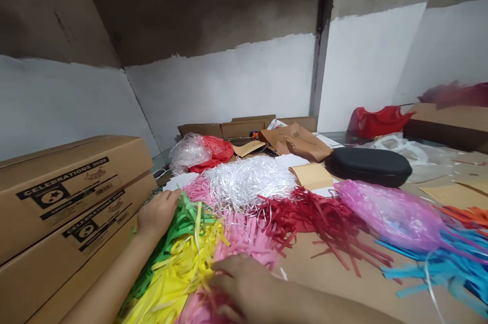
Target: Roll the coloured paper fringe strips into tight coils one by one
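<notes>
At the left, my left hand (158,212) has its fingers bent over the far end of a bundle of green paper strips (186,215). Its fingertips are partly hidden, but they look closed on the strips. My right hand (247,286) is low in the middle, smeared by motion, over pink paper strips (249,237) and beside yellow paper strips (179,268). Whether its fingers grip any strips cannot be made out. A heap of thin white shredded strands (253,182) lies beyond both hands. Dark red paper strips (316,217) spread to the right of it.
Two stacked cardboard boxes (76,202) stand close on the left. Farther right lie a black oval case (368,166), a pink plastic bag (392,212) and blue strips (453,263). A brown paper bag (297,142) and a red plastic object (383,122) are at the back.
</notes>
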Available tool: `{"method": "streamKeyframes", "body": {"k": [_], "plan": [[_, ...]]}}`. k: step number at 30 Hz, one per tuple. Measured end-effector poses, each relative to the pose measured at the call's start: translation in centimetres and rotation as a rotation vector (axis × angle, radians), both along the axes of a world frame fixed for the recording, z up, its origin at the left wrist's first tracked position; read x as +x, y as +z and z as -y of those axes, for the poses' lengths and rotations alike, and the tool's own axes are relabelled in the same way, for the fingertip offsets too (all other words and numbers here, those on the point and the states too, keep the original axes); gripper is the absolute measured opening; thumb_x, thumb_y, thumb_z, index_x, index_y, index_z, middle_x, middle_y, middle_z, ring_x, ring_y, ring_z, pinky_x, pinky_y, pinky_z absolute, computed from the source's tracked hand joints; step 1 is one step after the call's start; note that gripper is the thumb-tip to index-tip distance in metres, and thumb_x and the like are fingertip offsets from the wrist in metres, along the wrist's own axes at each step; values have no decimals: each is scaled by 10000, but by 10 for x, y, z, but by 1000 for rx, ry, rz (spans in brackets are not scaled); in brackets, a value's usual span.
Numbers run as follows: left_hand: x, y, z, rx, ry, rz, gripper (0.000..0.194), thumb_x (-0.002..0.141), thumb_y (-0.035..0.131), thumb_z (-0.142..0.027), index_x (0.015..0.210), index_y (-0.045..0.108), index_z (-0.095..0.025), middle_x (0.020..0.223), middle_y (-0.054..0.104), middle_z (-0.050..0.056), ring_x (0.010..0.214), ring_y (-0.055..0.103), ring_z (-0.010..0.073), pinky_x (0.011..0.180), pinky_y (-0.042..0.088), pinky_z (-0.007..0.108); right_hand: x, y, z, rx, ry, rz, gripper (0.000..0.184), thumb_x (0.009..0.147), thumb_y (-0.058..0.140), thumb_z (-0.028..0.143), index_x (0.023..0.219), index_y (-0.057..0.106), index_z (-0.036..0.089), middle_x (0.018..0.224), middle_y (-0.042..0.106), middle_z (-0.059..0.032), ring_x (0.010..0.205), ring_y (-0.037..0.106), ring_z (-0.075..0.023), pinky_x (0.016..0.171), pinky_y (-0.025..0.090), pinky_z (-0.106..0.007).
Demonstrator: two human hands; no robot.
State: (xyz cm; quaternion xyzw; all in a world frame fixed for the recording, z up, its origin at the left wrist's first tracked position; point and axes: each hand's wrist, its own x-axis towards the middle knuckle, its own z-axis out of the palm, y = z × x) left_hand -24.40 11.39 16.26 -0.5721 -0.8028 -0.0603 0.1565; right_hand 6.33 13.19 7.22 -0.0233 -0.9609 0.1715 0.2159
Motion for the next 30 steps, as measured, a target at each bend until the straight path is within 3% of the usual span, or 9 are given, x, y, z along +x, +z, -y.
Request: {"method": "streamKeyframes", "body": {"k": [3,5,10,13,17,22,25,27,30], "plan": [[36,30,-23,-152,-140,-138,328,1002,425,-174,1219,669,-160,1039,723,103,1045,658,265,900,506,451,-49,29,2,170,-34,-78,624,902,666,414,1426,502,118,1532,512,-175,1326,523,-326,1095,442,-455],[60,46,-39,-227,-195,-215,225,984,542,-208,1160,675,-161,1015,722,65,1010,667,223,919,515,435,-85,41,-4,267,-71,-24,651,934,633,459,1445,470,90,1567,476,-168,1374,482,-299,1112,429,-437],[103,72,-57,-405,-156,-347,214,912,707,-340,997,688,-145,1002,728,45,958,694,201,908,560,437,-142,38,-40,334,-197,302,440,896,692,462,1137,700,93,1214,738,-198,1168,661,-324,1070,447,-498],[113,88,-50,-441,-96,-378,179,920,700,-328,909,688,-150,946,733,22,902,699,175,870,574,402,-145,20,-55,311,-274,385,463,830,755,479,1094,726,99,1221,729,-230,1171,674,-363,1019,485,-533],[127,130,-37,-311,4,-441,96,934,646,-205,877,690,-143,895,727,23,857,689,175,817,555,376,-133,-1,-60,292,-285,456,437,805,778,499,1019,754,119,1249,725,-210,1262,631,-354,1123,405,-549],[168,176,-32,-16,45,-526,382,942,325,-66,983,704,-99,966,704,181,883,698,352,630,437,389,-115,8,-60,216,-284,431,336,759,822,403,926,750,121,1089,780,-184,1130,699,-361,1114,402,-596],[203,164,-30,57,7,-539,445,947,253,-115,977,696,-129,948,681,189,867,682,375,591,367,382,-90,20,-50,81,-311,311,350,805,741,384,1021,721,110,1099,769,-196,1113,690,-393,1075,421,-630],[226,135,-25,28,-83,-527,420,936,295,-153,968,714,-165,916,685,168,838,677,353,597,363,388,-63,21,-39,-323,-313,116,333,818,666,391,1004,704,118,986,777,-165,1012,708,-402,961,507,-603],[253,73,-14,-43,-249,-469,429,874,370,-163,1017,768,-236,810,693,127,771,678,323,631,416,405,-8,16,-21,-958,-268,-177,302,796,509,340,998,651,167,731,704,-50,699,690,-271,689,577,-412]]}}
